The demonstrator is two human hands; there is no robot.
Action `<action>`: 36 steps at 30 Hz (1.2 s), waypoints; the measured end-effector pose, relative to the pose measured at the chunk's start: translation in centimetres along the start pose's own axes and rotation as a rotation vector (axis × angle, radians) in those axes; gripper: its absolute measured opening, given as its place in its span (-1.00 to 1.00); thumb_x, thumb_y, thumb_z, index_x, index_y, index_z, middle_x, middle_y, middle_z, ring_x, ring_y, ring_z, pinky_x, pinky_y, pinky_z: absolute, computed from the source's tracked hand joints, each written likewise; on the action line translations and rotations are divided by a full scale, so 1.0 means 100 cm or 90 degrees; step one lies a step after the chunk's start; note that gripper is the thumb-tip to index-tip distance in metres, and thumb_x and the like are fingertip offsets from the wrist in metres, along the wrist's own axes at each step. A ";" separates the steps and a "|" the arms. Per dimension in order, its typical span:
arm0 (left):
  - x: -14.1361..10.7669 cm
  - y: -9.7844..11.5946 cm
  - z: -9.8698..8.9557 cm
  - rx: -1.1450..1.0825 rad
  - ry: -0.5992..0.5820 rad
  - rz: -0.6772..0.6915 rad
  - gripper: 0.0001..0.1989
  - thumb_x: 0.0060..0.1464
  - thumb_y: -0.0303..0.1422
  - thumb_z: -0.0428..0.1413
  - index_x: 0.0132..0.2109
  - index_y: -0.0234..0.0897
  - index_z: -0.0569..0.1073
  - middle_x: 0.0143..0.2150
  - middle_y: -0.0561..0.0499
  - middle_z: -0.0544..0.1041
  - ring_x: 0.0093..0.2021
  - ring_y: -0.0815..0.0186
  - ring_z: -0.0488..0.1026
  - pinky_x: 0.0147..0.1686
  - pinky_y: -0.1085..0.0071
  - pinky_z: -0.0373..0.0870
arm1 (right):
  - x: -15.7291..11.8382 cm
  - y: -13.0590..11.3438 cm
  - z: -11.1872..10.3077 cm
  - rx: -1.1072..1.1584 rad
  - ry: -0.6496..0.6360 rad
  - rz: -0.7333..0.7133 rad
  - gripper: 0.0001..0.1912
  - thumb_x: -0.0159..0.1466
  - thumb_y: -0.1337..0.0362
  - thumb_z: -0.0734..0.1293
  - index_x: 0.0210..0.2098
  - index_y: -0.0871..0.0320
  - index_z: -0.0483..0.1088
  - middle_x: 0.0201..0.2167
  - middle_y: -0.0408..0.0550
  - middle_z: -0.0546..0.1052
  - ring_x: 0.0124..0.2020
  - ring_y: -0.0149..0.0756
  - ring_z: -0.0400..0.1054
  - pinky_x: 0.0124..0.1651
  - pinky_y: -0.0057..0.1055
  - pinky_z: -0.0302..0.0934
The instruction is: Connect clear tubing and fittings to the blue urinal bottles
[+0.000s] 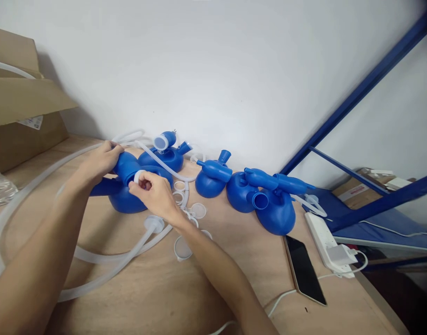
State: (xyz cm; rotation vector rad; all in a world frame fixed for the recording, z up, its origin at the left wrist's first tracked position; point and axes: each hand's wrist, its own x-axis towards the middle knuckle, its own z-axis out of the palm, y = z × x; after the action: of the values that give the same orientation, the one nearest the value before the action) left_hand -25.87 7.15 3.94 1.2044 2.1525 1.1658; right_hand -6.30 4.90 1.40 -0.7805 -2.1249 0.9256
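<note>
A blue plastic bottle point(124, 200) with a wide blue neck piece point(126, 166) lies at the left on the wooden table. My left hand point(107, 158) grips the back of that neck piece. At its open end, my right hand point(151, 188) pinches a whitish translucent ring cap point(139, 176) against the rim. Right of my hands lie several clear caps and rings point(183, 247). Beneath them, a translucent hose point(109, 279) with a round end disc point(154, 224) curves over the table.
Several more blue bottles point(209, 185) line the white wall. A cardboard box point(28, 135) sits at the left. On the right are a phone point(304, 270), a power strip point(321, 237) with a white charger, and a blue metal rack point(360, 86).
</note>
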 end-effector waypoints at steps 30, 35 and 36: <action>0.001 0.001 0.005 0.017 -0.011 0.020 -0.50 0.29 -0.12 0.02 0.22 -0.32 0.44 -0.07 -0.16 0.61 -0.29 0.19 0.53 -0.44 0.38 0.48 | -0.002 0.017 0.001 -0.028 -0.069 0.094 0.16 0.28 -0.22 0.47 0.59 -0.02 -0.21 0.48 0.20 0.26 0.50 0.19 0.15 0.50 0.13 0.04; 0.012 -0.007 -0.006 0.043 0.057 0.009 -0.46 0.23 -0.11 0.06 0.24 -0.33 0.44 0.06 -0.24 0.59 -0.18 0.02 0.56 -0.23 0.16 0.55 | 0.003 0.044 0.018 -0.023 -0.127 0.010 0.19 0.27 -0.15 0.51 0.59 0.09 -0.22 0.59 0.23 -0.01 0.62 0.11 -0.23 0.59 0.20 -0.33; 0.014 -0.008 -0.010 0.045 0.064 0.012 -0.49 0.21 -0.12 0.08 0.20 -0.32 0.48 0.07 -0.25 0.59 -0.12 -0.02 0.56 -0.16 0.12 0.56 | 0.004 0.049 0.020 -0.023 -0.150 -0.012 0.11 0.29 -0.12 0.50 0.58 0.09 -0.12 0.59 0.21 0.02 0.63 0.09 -0.27 0.59 0.20 -0.37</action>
State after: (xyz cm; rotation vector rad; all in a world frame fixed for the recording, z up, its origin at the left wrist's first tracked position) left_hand -27.68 7.60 3.96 1.2224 2.2782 1.1912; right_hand -6.84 7.26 -3.35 -0.6957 -2.3541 1.0146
